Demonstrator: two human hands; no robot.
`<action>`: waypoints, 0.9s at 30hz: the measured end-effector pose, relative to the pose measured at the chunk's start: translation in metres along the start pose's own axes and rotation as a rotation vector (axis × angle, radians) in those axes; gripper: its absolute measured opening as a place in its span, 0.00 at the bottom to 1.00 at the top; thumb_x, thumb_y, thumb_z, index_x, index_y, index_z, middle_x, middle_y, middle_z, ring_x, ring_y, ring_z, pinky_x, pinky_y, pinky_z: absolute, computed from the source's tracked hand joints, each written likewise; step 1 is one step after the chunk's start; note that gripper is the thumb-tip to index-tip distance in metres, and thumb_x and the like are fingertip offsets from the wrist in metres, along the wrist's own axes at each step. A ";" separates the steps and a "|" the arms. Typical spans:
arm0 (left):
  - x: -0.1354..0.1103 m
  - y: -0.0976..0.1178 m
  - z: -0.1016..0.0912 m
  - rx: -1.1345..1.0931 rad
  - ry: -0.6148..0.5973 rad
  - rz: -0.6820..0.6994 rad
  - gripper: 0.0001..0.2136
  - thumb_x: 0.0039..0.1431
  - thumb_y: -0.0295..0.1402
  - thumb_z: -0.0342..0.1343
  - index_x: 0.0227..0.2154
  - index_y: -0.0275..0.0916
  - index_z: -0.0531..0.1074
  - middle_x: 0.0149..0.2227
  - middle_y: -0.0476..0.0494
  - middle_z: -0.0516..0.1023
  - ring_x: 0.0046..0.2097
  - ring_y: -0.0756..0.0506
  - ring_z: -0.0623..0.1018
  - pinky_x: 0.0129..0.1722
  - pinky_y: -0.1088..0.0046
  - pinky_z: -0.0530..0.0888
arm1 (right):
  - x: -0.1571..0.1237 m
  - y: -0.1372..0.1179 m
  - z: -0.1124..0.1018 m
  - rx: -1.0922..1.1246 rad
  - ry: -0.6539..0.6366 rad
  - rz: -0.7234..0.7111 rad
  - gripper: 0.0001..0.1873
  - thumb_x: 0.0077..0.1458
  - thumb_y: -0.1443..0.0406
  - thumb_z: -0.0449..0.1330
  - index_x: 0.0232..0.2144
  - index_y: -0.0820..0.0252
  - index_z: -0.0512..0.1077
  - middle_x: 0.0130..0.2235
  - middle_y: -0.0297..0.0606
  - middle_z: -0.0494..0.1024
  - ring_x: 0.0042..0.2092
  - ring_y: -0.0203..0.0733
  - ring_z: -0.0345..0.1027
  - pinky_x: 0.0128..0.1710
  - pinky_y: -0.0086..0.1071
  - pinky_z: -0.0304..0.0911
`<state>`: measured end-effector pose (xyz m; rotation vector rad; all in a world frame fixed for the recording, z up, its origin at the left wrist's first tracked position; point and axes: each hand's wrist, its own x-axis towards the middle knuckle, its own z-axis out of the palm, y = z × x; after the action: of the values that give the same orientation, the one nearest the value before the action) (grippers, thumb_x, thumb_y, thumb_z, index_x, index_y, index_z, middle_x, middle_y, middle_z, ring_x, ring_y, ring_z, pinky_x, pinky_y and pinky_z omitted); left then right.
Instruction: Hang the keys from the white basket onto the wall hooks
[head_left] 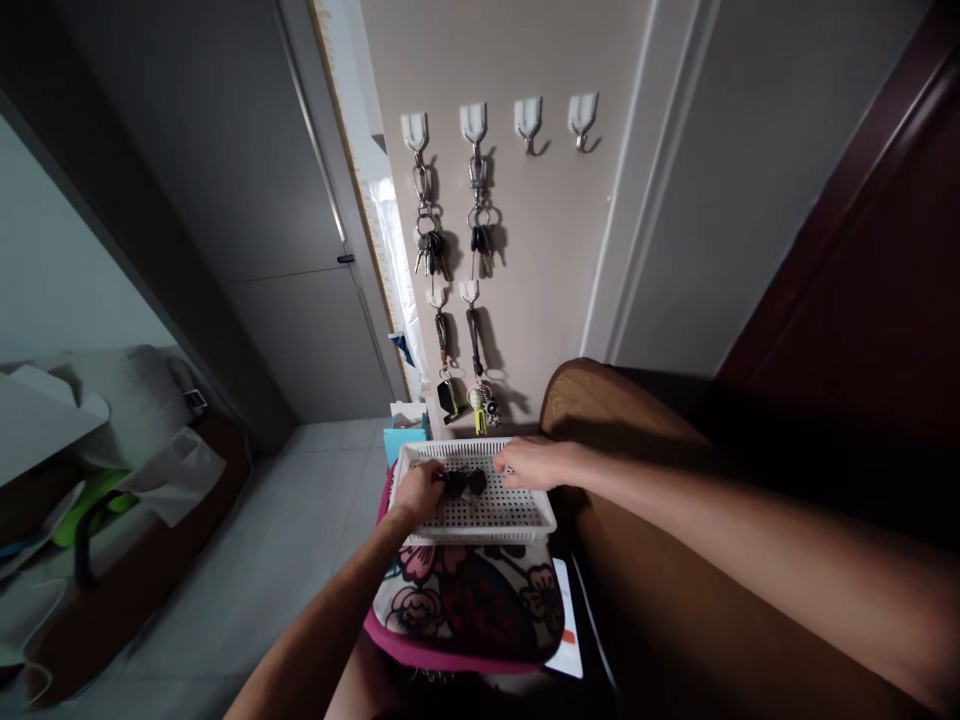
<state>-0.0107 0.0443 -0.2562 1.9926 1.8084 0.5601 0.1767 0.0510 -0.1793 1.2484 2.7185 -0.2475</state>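
Note:
A white perforated plastic basket (pixel 480 533) sits on a floral-print bag with pink trim (pixel 450 610). In it lies a small item with two rounded black parts (pixel 471 484); I cannot make out its exact kind. My left hand (pixel 420 492) reaches in from the left, its fingers closed at the left end of this black item. Across from it, my right hand (pixel 529 463) is over the basket's right side, fingers apart and holding nothing I can see.
White hooks (pixel 529 118) are on the wall ahead; several carry key bunches (pixel 429 245) and strapped keys (pixel 480 405). A brown curved panel (pixel 637 450) stands close on the right. At left are a grey cabinet (pixel 225 200) and a cluttered low surface (pixel 165 540).

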 end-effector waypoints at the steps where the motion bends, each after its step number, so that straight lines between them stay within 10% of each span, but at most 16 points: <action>1: 0.000 -0.001 0.000 -0.041 0.014 0.002 0.11 0.40 0.25 0.45 0.28 0.36 0.67 0.27 0.46 0.71 0.30 0.50 0.68 0.31 0.77 0.63 | 0.000 0.000 0.000 -0.005 -0.007 0.001 0.12 0.37 0.66 0.51 0.28 0.59 0.69 0.30 0.40 0.71 0.32 0.40 0.63 0.26 0.29 0.54; 27: 0.000 0.056 -0.002 -1.235 -0.064 -0.206 0.05 0.38 0.28 0.51 0.21 0.34 0.61 0.17 0.54 0.64 0.18 0.58 0.65 0.18 0.84 0.63 | 0.006 -0.004 0.000 0.099 0.165 -0.079 0.16 0.38 0.61 0.52 0.32 0.62 0.65 0.30 0.40 0.71 0.30 0.38 0.62 0.23 0.26 0.50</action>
<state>0.0354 0.0392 -0.2247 0.9395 1.0859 1.1435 0.1694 0.0529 -0.1805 1.2397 2.9332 -0.3037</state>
